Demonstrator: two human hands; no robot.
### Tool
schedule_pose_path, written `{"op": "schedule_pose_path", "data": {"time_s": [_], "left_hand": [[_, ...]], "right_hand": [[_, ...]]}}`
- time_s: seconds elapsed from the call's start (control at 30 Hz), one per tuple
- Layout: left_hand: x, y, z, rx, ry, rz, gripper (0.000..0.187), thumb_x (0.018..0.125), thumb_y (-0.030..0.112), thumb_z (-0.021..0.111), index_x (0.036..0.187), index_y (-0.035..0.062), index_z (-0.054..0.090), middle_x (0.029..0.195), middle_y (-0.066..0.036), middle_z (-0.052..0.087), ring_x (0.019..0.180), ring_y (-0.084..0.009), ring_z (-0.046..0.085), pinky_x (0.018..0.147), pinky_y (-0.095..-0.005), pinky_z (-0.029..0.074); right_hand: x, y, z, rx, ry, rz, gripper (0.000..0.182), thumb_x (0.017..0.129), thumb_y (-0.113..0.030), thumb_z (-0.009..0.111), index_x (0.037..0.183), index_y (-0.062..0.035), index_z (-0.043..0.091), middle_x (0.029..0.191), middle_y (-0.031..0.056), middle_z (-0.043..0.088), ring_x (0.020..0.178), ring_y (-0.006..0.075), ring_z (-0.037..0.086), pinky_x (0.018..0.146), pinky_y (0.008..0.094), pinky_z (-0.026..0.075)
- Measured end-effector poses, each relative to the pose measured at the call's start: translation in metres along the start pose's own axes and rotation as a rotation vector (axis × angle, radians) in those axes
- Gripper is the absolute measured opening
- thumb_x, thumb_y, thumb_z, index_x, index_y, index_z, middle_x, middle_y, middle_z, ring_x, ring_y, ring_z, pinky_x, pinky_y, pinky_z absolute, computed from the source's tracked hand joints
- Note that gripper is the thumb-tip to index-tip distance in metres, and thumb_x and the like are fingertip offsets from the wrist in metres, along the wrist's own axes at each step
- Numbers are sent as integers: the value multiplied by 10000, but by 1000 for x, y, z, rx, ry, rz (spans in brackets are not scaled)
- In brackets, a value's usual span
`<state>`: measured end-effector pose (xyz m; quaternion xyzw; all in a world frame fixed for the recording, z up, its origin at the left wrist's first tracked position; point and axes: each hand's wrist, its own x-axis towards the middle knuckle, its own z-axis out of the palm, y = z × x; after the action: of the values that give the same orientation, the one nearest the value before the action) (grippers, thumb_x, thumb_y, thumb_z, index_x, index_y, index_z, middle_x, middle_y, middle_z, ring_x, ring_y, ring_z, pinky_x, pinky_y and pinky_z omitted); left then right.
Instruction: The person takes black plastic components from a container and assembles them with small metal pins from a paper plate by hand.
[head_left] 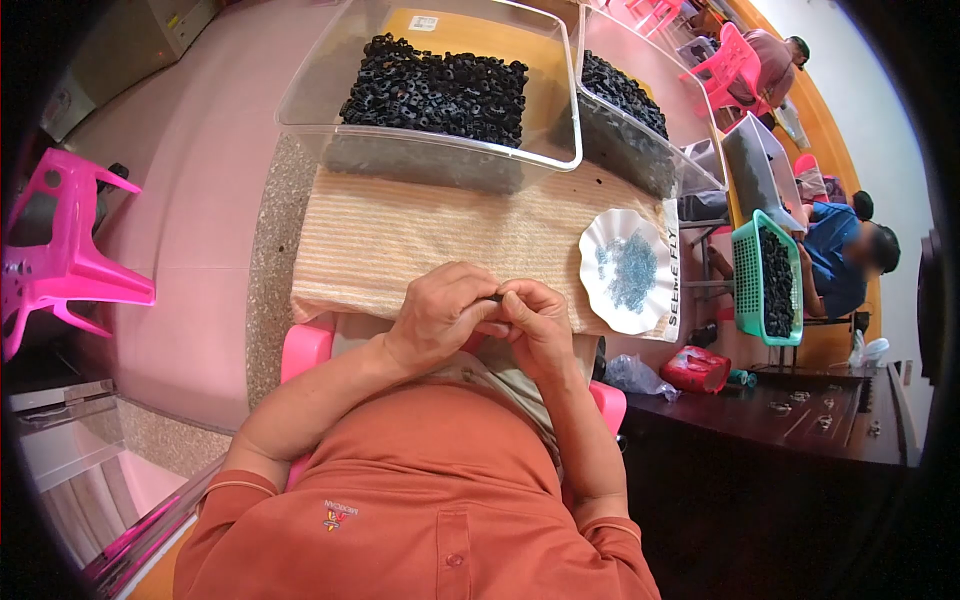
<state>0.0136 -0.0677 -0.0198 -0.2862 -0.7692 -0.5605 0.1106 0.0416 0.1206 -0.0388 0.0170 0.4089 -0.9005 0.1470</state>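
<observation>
My left hand point(440, 312) and my right hand point(537, 318) meet in front of my body, at the near edge of the cloth-covered table point(420, 230). Between their fingertips they pinch a small black part point(495, 297); most of it is hidden by the fingers. To the right of my right hand, a white plate with a wavy rim point(595, 272) bears a pile of tiny bluish, see-through pieces point(630, 275). Beyond my hands stands a clear plastic tub point(420, 165) with a heap of small black parts point(435, 95).
A second clear tub point(640, 140) with black parts stands at the back right. Further right are a green basket point(745, 290) of black pieces and a person in a blue shirt point(840, 255). A pink stool point(75, 250) stands on the floor at left; a red bag point(697, 370) lies at right.
</observation>
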Motion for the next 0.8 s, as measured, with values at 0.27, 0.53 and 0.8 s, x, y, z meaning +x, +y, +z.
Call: {"op": "schedule_pose_path", "data": {"time_s": [0.27,0.53,0.8], "left_hand": [[-1,-1,1,-10,7,45,186,803,18,763,978,7,702,964,-161,702,880,-321,697,762,-390,565],[0,-3,2,62,9,74,205,784,-1,754,982,20,702,967,-149,703,871,-319,692,755,-392,563],[-1,-1,7,38,49,91,142,813,1,681,953,27,678,931,-145,683,849,-342,663,736,-417,538]], "right_hand": [[-2,-5,15,2,59,12,155,963,-66,686,1084,-18,602,1010,144,696,898,223,708,748,357,612],[2,-6,13,40,96,79,217,940,-38,697,1086,-55,538,996,142,680,885,235,709,761,392,617],[1,-9,21,5,93,60,173,942,-45,699,1015,-65,544,913,71,661,852,190,702,772,387,632]]}}
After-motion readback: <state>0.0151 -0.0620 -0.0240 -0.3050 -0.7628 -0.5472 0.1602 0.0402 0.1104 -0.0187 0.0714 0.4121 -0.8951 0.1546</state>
